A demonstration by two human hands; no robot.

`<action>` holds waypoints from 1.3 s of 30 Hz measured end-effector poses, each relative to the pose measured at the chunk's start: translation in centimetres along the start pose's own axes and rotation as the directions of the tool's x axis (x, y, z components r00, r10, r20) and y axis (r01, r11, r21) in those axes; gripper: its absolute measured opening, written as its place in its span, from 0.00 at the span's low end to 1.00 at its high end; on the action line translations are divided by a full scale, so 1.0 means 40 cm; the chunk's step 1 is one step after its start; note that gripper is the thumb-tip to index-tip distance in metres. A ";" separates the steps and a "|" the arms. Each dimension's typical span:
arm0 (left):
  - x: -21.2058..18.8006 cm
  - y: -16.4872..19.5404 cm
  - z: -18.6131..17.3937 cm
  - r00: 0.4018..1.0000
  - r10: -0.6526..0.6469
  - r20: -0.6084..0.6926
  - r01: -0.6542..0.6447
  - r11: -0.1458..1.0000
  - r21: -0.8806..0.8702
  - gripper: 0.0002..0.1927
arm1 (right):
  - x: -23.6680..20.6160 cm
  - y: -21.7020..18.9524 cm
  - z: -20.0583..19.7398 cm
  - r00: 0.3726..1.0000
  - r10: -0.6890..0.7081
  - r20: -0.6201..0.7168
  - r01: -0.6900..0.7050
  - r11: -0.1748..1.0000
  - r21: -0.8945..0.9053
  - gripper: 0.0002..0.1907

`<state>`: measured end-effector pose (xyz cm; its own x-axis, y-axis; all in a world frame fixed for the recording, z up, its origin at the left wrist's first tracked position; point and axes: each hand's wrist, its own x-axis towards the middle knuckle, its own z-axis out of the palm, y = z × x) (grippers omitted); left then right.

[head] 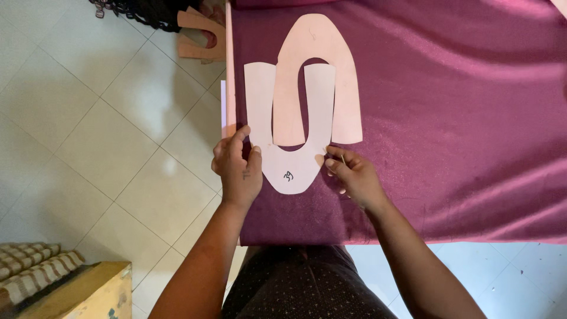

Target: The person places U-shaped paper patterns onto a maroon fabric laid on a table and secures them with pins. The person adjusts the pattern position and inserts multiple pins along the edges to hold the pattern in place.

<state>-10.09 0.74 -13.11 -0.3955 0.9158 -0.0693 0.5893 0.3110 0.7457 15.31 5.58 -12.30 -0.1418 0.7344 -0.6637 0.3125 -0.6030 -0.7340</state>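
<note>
Two U-shaped paper patterns lie interlocked on magenta satin fabric (460, 118). The white pattern (289, 165) opens away from me, with a handwritten mark on its curved end. The pinkish pattern (319, 47) opens toward me, one of its arms lying between the white one's arms. My left hand (238, 168) presses the white pattern's left edge near the fabric's left border. On the pattern's right edge rests my right hand (353, 176), fingers pinched on a thin pin-like object that is hard to make out.
The fabric covers a table whose left edge (229, 88) runs beside a tiled floor (106, 130). More tan pattern pieces (204, 35) and dark lace (142, 12) lie at the top. A wooden box (88, 292) with striped cloth sits at bottom left.
</note>
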 end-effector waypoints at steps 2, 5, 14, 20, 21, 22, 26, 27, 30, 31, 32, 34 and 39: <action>0.000 -0.003 0.001 1.000 -0.007 0.008 0.007 1.000 -0.025 0.25 | -0.005 -0.011 -0.005 0.999 0.038 0.018 -0.040 0.994 0.104 0.24; -0.001 -0.003 0.005 1.000 -0.009 0.004 0.009 0.999 -0.039 0.25 | -0.013 -0.018 -0.011 0.999 0.020 0.037 -0.027 0.978 0.207 0.24; -0.016 0.002 0.000 0.998 0.058 0.039 -0.059 0.998 0.027 0.30 | -0.016 -0.025 -0.010 0.997 -0.081 -0.005 0.079 0.982 -0.170 0.23; -0.006 -0.006 -0.027 0.978 0.119 0.170 -0.140 0.983 0.116 0.33 | -0.009 -0.042 -0.014 0.999 0.032 -0.021 -0.035 0.982 -0.184 0.23; -0.005 -0.005 -0.033 0.974 0.134 0.182 -0.161 0.977 0.137 0.31 | -0.007 -0.045 -0.015 1.000 0.024 -0.016 -0.027 0.983 -0.183 0.22; -0.004 -0.004 -0.037 0.969 0.150 0.195 -0.182 0.971 0.156 0.29 | -0.005 -0.047 -0.018 1.000 0.018 -0.012 -0.019 0.983 -0.181 0.22; -0.007 0.008 -0.041 0.964 0.156 0.215 -0.193 0.968 0.161 0.25 | 0.007 -0.042 -0.041 0.992 0.015 -0.122 -0.050 0.957 -0.287 0.19; -0.007 0.011 -0.038 0.963 0.155 0.222 -0.197 0.963 0.186 0.25 | 0.014 -0.039 -0.050 0.980 -0.017 -0.198 -0.060 0.925 -0.375 0.18; -0.010 0.020 -0.019 0.953 0.186 0.239 -0.246 0.936 0.253 0.24 | 0.047 -0.032 -0.088 0.911 -0.235 -0.338 -0.021 0.794 -0.608 0.17; -0.011 0.023 -0.009 0.945 0.224 0.240 -0.286 0.920 0.269 0.24 | 0.062 -0.032 -0.101 0.869 -0.371 -0.328 0.056 0.733 -0.678 0.16; -0.011 0.026 0.003 0.934 0.264 0.241 -0.328 0.901 0.284 0.25 | 0.073 -0.032 -0.115 0.810 -0.501 -0.306 0.124 0.656 -0.744 0.16; -0.014 0.036 0.033 0.938 0.252 0.239 -0.316 0.904 0.287 0.28 | 0.086 -0.034 -0.141 0.834 -0.478 -0.274 0.146 0.671 -0.727 0.19; -0.021 0.048 0.065 0.957 0.227 0.178 -0.271 0.919 0.286 0.26 | 0.085 -0.050 -0.166 0.935 -0.296 -0.195 0.104 0.754 -0.648 0.30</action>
<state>-6.80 1.25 -13.33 -0.1193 0.9927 -0.0154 0.8506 0.1102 0.5142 20.45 11.35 -12.13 -0.0425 0.9261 -0.3750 0.8300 -0.1762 -0.5292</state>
